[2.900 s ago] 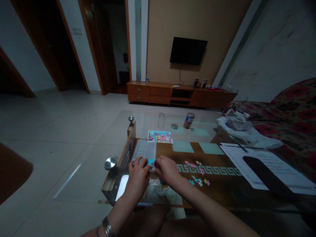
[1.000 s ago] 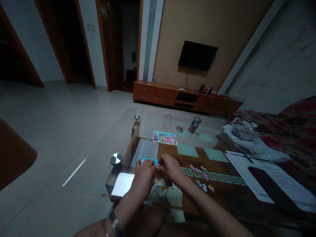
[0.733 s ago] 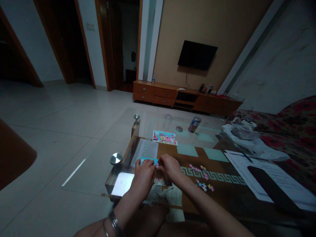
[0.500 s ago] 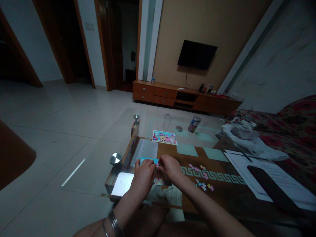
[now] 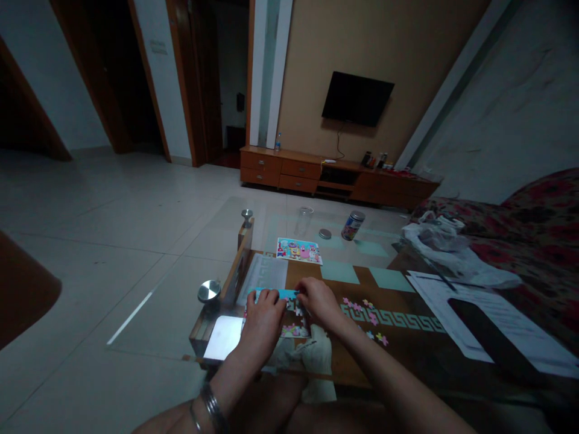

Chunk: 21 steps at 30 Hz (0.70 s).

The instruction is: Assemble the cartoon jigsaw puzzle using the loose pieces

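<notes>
My left fingers (image 5: 266, 296) press down on the blue-edged puzzle (image 5: 280, 294), steadying it, while my right fingertips (image 5: 302, 290) close narrowly at its edge; I cannot tell whether they hold anything. Loose pieces (image 5: 362, 310) lie right of the puzzle, the picture card (image 5: 298, 251) beyond it, both within reach. My forearms (image 5: 375, 367) angle inward over the table (image 5: 212, 253).

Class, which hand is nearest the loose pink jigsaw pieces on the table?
The right hand: it sits just beside the pink pieces, while the left hand is farther off, on the blue-edged assembled section.
</notes>
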Motion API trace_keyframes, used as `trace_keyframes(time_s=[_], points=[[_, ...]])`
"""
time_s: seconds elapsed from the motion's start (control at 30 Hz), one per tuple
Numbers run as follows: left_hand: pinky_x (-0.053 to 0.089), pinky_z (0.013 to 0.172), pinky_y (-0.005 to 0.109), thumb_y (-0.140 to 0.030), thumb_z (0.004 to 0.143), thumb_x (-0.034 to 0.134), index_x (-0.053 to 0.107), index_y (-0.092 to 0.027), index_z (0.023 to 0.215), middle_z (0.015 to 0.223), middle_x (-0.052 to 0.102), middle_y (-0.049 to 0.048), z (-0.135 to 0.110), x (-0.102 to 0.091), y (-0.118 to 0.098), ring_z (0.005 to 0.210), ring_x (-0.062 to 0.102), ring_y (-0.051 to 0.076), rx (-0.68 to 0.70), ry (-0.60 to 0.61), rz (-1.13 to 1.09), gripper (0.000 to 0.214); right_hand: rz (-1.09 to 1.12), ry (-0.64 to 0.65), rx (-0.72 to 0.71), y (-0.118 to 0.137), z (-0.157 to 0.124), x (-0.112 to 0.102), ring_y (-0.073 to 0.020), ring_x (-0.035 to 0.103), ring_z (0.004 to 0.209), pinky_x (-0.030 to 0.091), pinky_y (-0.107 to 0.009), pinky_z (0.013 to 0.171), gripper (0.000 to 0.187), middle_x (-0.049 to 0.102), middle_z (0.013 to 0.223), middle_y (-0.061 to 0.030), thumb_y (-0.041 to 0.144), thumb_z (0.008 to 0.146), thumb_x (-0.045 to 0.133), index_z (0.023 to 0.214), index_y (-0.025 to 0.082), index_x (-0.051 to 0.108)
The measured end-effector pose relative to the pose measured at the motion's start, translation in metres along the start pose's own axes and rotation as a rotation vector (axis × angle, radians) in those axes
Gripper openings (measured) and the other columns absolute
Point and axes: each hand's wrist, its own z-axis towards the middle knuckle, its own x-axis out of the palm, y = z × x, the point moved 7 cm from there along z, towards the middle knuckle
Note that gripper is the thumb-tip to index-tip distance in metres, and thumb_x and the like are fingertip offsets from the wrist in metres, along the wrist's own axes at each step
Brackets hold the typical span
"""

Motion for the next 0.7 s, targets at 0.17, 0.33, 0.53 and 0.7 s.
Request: trace_keyframes(time_s=[0.17,0.33,0.53,0.7], points=[[0.033,0.097,0.053,-0.016,0.089,0.049,0.063,-0.024,0.109,0.112,0.062,0.0073,0.002,0.0,-0.002,0.11,0.052,0.028,0.007,0.007,0.03,0.026,0.016,-0.023,0.019,-0.013,-0.002,-0.004,-0.0195,0.062,0.093,0.04,-0.025,0.077,0.021,0.069,0.099,-0.0088,0.017,0.08,0.056,0.096,0.016,0.069],[0.031,0.098,0.051,-0.014,0.089,0.046,0.058,-0.024,0.118,0.112,0.063,0.0072,0.003,0.001,0.0,0.108,0.052,0.026,-0.007,0.0,0.023,0.033,0.04,-0.036,0.041,-0.023,-0.003,-0.007,-0.0196,0.062,0.093,0.04,-0.025,0.077,0.022,0.07,0.099,-0.0093,0.015,0.08,0.053,0.095,0.015,0.069],[0.031,0.098,0.05,-0.013,0.088,0.047,0.063,-0.027,0.111,0.113,0.061,0.0075,0.003,0.003,-0.001,0.111,0.051,0.027,-0.003,0.004,0.044,0.031,0.078,0.004,0.047,-0.027,-0.007,-0.007,-0.0189,0.064,0.09,0.041,-0.023,0.077,0.022,0.072,0.095,-0.0088,0.015,0.081,0.053,0.091,0.015,0.072],[0.032,0.097,0.047,-0.01,0.086,0.046,0.061,-0.024,0.113,0.112,0.062,0.0075,0.004,0.002,0.0,0.111,0.052,0.026,-0.023,0.002,-0.016,0.034,0.171,0.017,0.048,-0.025,-0.012,-0.006,-0.0192,0.064,0.092,0.041,-0.023,0.078,0.025,0.072,0.099,-0.0095,0.017,0.082,0.052,0.095,0.016,0.073]])
